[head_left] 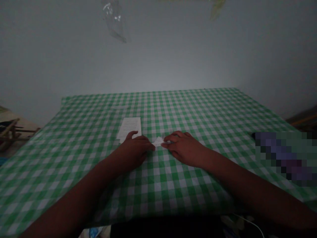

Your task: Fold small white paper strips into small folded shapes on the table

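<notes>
On the green-and-white checked tablecloth (153, 195), mid-table, sits a small white paper (158, 141), roughly triangular, between both hands. Left hand (137, 149): fingers drawn in narrow, holding its left corner, one finger raised. Right hand (187, 148): thumb and fingers likewise narrow, holding the right end. Any marks on that paper too small to read. Just beyond the left hand, printed sheets (130, 126) lie overlapped; rows of text show, words illegible. Far right, a purple item (284, 162) is pixelated, label unreadable. Clear plastic (114, 19) hangs on the wall (173, 53); no brand legible.
</notes>
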### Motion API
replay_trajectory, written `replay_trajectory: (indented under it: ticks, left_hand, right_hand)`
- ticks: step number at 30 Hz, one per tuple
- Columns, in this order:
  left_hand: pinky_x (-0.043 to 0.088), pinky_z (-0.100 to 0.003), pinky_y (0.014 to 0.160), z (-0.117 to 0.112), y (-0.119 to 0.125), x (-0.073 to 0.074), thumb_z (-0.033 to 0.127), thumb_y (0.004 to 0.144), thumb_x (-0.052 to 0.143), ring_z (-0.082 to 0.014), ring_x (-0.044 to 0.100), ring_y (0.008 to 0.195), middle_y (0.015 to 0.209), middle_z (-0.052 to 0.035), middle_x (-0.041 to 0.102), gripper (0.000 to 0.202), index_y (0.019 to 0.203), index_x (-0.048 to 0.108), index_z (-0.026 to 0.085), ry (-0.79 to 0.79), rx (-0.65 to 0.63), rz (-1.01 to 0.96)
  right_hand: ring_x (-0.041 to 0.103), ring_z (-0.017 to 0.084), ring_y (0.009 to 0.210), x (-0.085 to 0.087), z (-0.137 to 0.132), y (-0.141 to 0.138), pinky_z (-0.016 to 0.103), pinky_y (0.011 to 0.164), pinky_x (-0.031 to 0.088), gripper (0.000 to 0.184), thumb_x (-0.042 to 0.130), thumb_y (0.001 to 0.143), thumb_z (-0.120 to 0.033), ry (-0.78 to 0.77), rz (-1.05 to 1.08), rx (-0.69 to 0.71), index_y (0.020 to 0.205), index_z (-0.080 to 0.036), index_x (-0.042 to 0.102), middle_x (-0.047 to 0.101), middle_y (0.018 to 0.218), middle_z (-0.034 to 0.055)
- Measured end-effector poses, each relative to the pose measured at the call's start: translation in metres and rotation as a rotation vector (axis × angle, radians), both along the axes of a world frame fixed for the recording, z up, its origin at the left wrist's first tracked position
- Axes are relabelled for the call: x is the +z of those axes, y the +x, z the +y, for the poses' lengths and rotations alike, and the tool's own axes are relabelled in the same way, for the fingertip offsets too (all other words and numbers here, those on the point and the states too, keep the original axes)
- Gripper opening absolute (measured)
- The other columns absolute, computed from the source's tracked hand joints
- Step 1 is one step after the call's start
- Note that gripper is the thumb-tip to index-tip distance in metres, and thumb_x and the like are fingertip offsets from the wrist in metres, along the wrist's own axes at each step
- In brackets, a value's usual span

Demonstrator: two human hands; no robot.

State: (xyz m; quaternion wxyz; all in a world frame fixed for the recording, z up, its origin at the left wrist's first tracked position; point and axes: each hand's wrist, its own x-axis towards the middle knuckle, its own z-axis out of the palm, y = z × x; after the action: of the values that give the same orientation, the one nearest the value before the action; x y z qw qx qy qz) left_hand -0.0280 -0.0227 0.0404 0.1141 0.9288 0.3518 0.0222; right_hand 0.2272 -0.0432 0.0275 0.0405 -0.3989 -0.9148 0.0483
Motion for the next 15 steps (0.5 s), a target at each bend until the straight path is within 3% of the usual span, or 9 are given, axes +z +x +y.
replay_trajectory:
  ticks: [5,10,15]
  left_hand:
    - [0.024,-0.057,0.109,-0.004,0.01,-0.004,0.005,0.081,0.049,-0.0236,0.057,0.109,0.109,-0.0051,0.065,0.053,0.129,0.058,0.028,0.058,-0.02,0.034]
    - [0.034,-0.049,0.104,-0.004,0.013,-0.012,0.004,0.084,0.047,-0.022,0.056,0.108,0.114,-0.0069,0.062,0.048,0.124,0.062,0.024,0.048,0.003,0.022]
    - [0.029,-0.056,0.107,-0.01,0.015,-0.011,0.005,0.084,0.05,-0.026,0.052,0.115,0.119,-0.0072,0.061,0.049,0.127,0.062,0.026,0.135,0.021,0.071]
  right_hand:
    - [0.047,0.03,0.12,0.001,-0.001,-0.002,0.045,0.091,0.043,0.04,0.047,0.097,-0.024,-0.005,-0.014,-0.018,0.136,-0.029,0.056,0.056,0.139,0.0046]
    - [0.047,0.029,0.12,0.002,-0.004,-0.002,0.045,0.095,0.041,0.039,0.043,0.099,-0.024,0.003,0.004,-0.018,0.135,-0.027,0.057,0.058,0.136,0.0048]
    - [0.048,0.03,0.118,0.001,-0.005,-0.005,0.048,0.092,0.041,0.041,0.046,0.096,-0.022,0.025,-0.029,-0.03,0.135,-0.031,0.055,0.058,0.136,0.0048]
